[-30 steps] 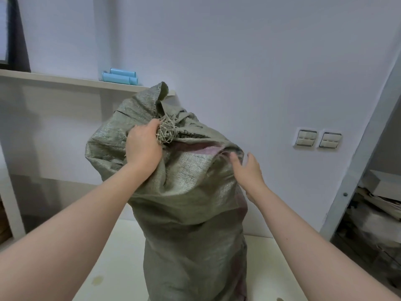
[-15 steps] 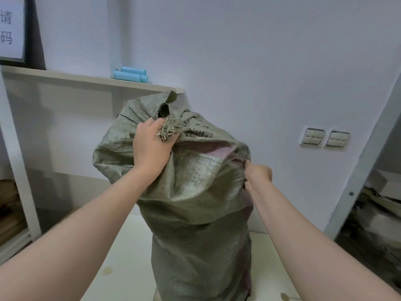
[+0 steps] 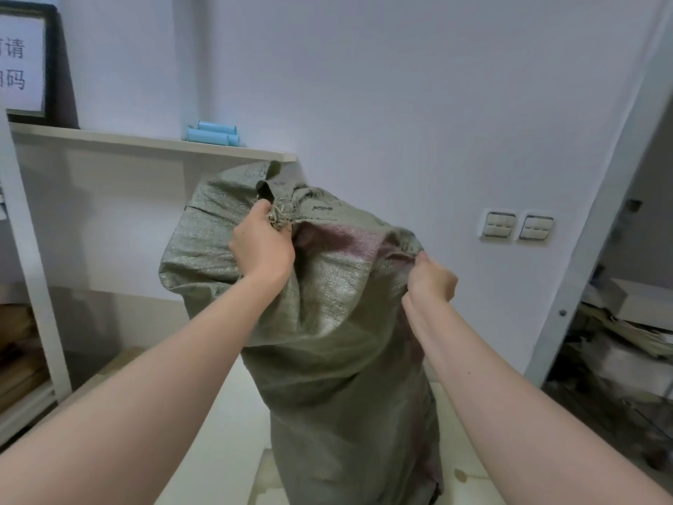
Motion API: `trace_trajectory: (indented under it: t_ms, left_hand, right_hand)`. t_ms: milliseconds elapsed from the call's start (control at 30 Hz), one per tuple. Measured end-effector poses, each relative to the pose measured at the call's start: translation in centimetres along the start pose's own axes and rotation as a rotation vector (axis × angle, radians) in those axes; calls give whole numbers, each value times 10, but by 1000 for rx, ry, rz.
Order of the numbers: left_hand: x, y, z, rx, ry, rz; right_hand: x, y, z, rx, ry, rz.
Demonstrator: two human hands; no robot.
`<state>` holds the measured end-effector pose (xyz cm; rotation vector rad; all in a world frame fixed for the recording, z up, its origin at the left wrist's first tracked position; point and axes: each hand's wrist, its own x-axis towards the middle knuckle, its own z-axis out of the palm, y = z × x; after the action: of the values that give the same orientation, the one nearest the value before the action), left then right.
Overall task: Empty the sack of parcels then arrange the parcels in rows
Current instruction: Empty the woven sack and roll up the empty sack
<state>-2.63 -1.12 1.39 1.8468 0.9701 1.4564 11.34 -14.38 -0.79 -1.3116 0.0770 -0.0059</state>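
Observation:
A tall grey-green woven sack (image 3: 338, 359) stands upright on a white table (image 3: 225, 431) in front of me. My left hand (image 3: 263, 246) grips the bunched, frayed fabric at the sack's top left. My right hand (image 3: 431, 280) is curled round the fabric at the sack's upper right edge. A purplish patch shows through the weave near the top. No parcels are visible; the sack's contents are hidden.
A white shelf (image 3: 153, 144) behind the sack carries two light blue rolls (image 3: 213, 133) and a framed sign (image 3: 25, 60). Two wall switches (image 3: 517, 226) sit on the right. A grey door frame (image 3: 597, 227) and stacked paper (image 3: 633, 333) fill the far right.
My right hand went from resting open against the sack's right edge to gripping the fabric there. My left hand kept its hold on the bunched top. The view shifted slightly.

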Motion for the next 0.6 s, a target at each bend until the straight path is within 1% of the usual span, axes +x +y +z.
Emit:
trace_trajectory:
  t_ms: [167,300,367,433,500,600]
  left_hand:
    - [-20,-14,20,-43,-2,-143]
    - [-50,-41,40,-96,-44,-307]
    - [-68,-62,59,-143,-92,-412]
    - [-87,-83,78,-221,-137,-557]
    - [-108,-101,94,-289,-145,-688]
    - [-135,-120,110,-329,-132,-789]
  right_hand:
    - [8,-10,-19,-117,11,-137]
    - [11,-7,-29,-232,-1,-303]
    - [13,-1,-34,-284,-27,-362]
    - [18,10,-41,-375,-66,-409]
    - [25,26,-49,-465,-108,-448]
    - [33,48,-57,-572,-201,-469]
